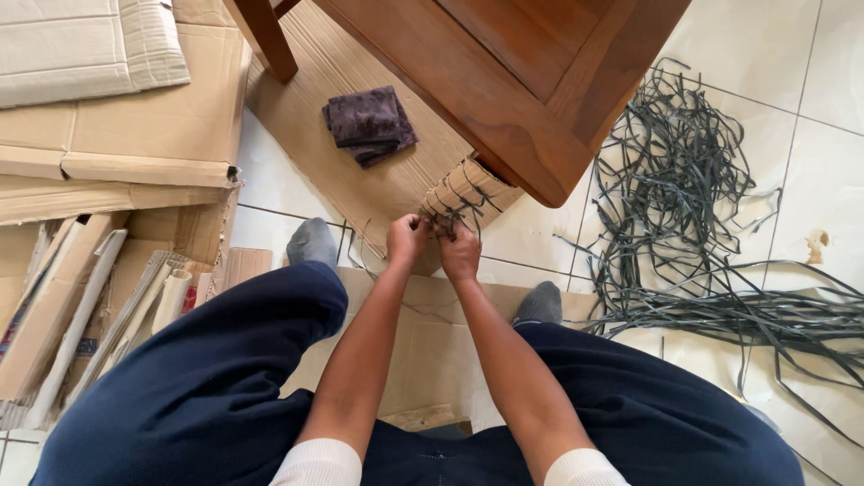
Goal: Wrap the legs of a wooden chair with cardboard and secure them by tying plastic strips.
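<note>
I sit on the floor with my legs apart, in dark blue trousers and grey socks. My left hand (pixel 406 238) and my right hand (pixel 460 250) are close together in front of me, both pinching thin dark strands (pixel 447 219) at the woven, tan-wrapped leg (pixel 470 191) of a wooden chair (pixel 504 81) lying on its side. The fingers of both hands are closed around the strands, right at the edge of the woven part.
A tangled heap of dark grey strips (pixel 693 225) spreads over the white tiles to my right. Flattened cardboard (pixel 135 126) lies to the left and under the chair, with a folded dark cloth (pixel 369 124) on it. Cardboard pieces and tubes (pixel 81 315) sit beside my left leg.
</note>
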